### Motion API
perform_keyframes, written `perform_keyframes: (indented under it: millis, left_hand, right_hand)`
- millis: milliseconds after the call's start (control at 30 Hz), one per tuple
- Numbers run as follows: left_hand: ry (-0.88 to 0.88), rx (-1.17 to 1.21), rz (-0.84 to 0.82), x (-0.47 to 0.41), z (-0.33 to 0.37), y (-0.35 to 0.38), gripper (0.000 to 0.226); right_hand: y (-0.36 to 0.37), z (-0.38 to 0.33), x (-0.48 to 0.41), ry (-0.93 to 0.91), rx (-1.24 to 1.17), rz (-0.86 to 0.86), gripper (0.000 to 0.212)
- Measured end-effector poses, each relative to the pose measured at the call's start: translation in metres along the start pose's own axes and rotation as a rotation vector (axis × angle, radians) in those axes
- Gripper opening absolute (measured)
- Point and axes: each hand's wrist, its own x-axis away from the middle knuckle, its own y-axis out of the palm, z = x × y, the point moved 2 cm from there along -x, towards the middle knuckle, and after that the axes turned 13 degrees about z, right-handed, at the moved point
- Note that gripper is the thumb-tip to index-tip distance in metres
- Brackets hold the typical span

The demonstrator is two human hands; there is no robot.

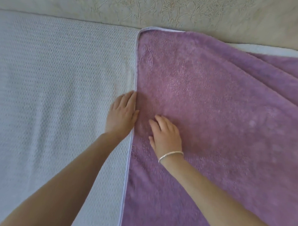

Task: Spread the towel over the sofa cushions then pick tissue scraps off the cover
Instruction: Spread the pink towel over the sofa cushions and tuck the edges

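A purple fluffy towel (pixel 216 109) with a pale trimmed edge lies spread over the right part of the sofa seat, with diagonal folds at its right side. The white woven sofa cover (pixel 48 87) shows bare to its left. My left hand (pixel 122 114) lies flat on the cover, fingers straight, right along the towel's left edge. My right hand (pixel 166 133), with a thin bracelet on the wrist, rests palm down on the towel close to that edge, fingers slightly spread. I see no tissue scraps.
The beige textured sofa backrest (pixel 153 6) runs across the top. A strip of white cushion (pixel 274 50) shows behind the towel at the upper right.
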Motion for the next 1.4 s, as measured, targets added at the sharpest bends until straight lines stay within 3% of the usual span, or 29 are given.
perform_keyframes:
  millis: [133,233,300,467,567,733,867,1100,1200,1300,1400]
  left_hand:
    - [-0.214,0.067,0.029,0.036,0.005,-0.007,0.028]
    - [-0.189,-0.01,-0.008,0.036,0.005,-0.002,0.028]
    - [-0.176,0.0,0.02,0.041,-0.004,-0.005,0.028]
    - [-0.279,0.069,0.024,0.055,-0.008,-0.008,0.029]
    - [-0.304,0.129,-0.138,0.074,-0.001,-0.01,0.029]
    - [-0.363,0.139,-0.29,0.123,-0.008,-0.013,0.036]
    - [-0.311,0.12,-0.242,0.125,-0.014,-0.012,0.026]
    - [-0.266,0.057,-0.123,0.138,-0.016,-0.017,0.024]
    - [-0.271,0.073,-0.279,0.151,-0.009,-0.021,0.027]
    - [-0.276,0.068,-0.539,0.184,-0.004,-0.023,0.031]
    - [-0.244,0.061,-0.577,0.21,-0.005,-0.023,0.026]
  right_hand:
    - [-0.01,-0.012,-0.006,0.04,0.144,0.079,0.027]
    - [0.001,-0.014,-0.017,0.061,0.11,0.098,0.01]
    - [0.015,-0.015,-0.013,0.05,0.085,0.059,0.024]
    - [0.015,-0.02,0.0,0.144,-0.01,0.058,0.027]
    - [0.006,-0.026,0.027,0.138,-0.066,0.028,0.024]
    - [0.018,-0.049,0.095,0.149,-0.032,-0.243,0.037]
    - [0.031,-0.055,0.091,0.101,0.017,-0.211,0.024]
    - [0.028,-0.047,0.102,0.065,-0.065,-0.154,0.024]
    - [0.014,-0.024,0.125,0.057,-0.048,-0.129,0.03]
    - [0.009,-0.002,0.155,0.041,0.049,-0.235,0.034]
    - [0.011,0.0,0.165,0.01,0.069,-0.22,0.023]
